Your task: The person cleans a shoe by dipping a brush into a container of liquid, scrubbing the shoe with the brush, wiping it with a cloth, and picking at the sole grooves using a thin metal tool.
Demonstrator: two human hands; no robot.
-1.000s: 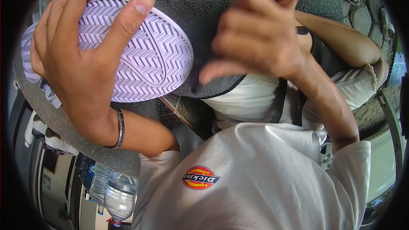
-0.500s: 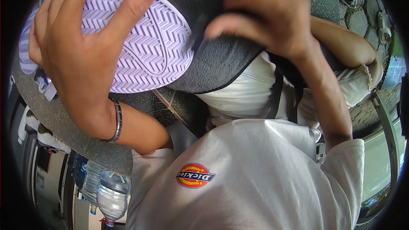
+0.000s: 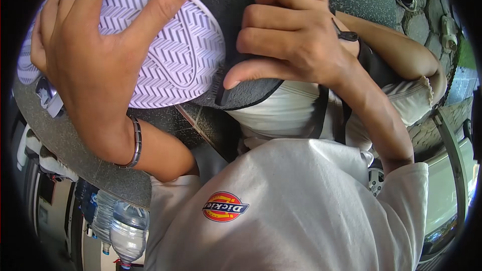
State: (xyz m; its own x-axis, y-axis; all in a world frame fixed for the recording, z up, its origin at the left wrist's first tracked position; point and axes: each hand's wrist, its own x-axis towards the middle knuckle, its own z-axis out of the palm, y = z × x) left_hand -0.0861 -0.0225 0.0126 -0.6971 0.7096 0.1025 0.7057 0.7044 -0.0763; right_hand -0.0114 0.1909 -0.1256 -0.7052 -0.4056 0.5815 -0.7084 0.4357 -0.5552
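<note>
My left hand (image 3: 95, 65) is wrapped around a shoe whose pale lavender sole (image 3: 173, 60) faces the camera, its thumb lying across the herringbone tread. To the right, my right hand (image 3: 286, 35) has its fingers curled around a thin black tool, which looks like a brush. The tool's dark tip (image 3: 221, 93) is beside the sole's lower right edge; whether they touch is unclear. Its other end (image 3: 347, 35) sticks out behind the knuckles. Under both hands lies a dark grey towel (image 3: 256, 94).
A speckled dark stone surface (image 3: 100, 150) curves along the left. Large water bottles (image 3: 129, 231) stand at lower left. A bent bare limb (image 3: 401, 47) with frayed cream cloth is at upper right, near stone paving (image 3: 419, 27) and a clear bottle (image 3: 448, 32).
The shoe and my left hand have shifted slightly up and left. My right hand moved up, then back down and left, still with the black tool.
</note>
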